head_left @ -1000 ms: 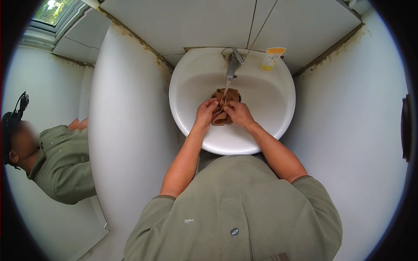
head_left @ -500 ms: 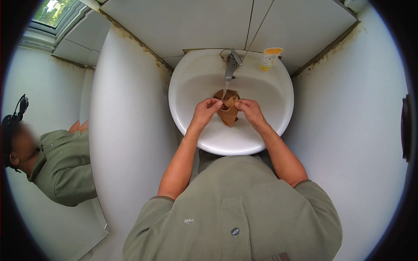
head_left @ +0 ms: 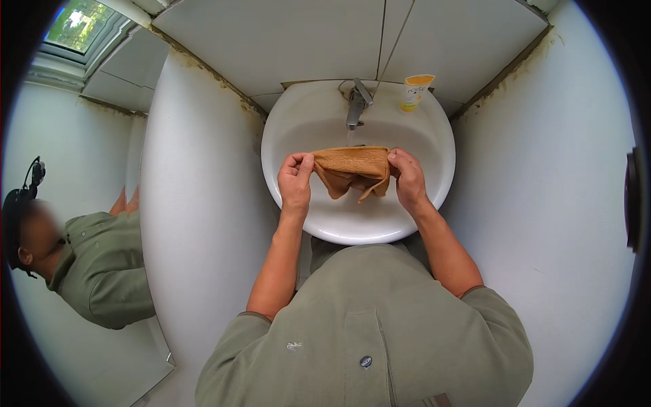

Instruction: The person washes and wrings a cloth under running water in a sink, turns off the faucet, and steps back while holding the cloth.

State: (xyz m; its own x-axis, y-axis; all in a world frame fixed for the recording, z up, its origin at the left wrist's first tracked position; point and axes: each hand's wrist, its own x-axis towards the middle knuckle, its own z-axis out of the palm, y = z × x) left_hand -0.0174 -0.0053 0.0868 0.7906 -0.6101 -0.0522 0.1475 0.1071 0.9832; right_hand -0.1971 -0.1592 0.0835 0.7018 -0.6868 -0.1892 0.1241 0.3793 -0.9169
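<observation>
Between my two hands a brown cloth (head_left: 351, 163) is stretched out sideways over the basin, with its lower corners hanging loose. My left hand (head_left: 296, 180) pinches its left end between thumb and fingers. At the other end, my right hand (head_left: 408, 178) grips the right corner the same way. Just behind the cloth's top edge, a thin stream of water (head_left: 350, 138) runs down from the grey tap (head_left: 355, 112). Where the water lands is hidden by the cloth. The white washbasin (head_left: 359, 234) lies beneath both hands.
A white and yellow tube (head_left: 416, 93) with an orange end stands on the basin's back right ledge. White walls close in on both sides. A mirror (head_left: 88, 156) at the left shows my reflection. A dark object (head_left: 633, 200) is on the right wall.
The cloth was bunched low in the basin under the water. It is now spread wide and lifted, and my hands have moved apart, each holding one end.
</observation>
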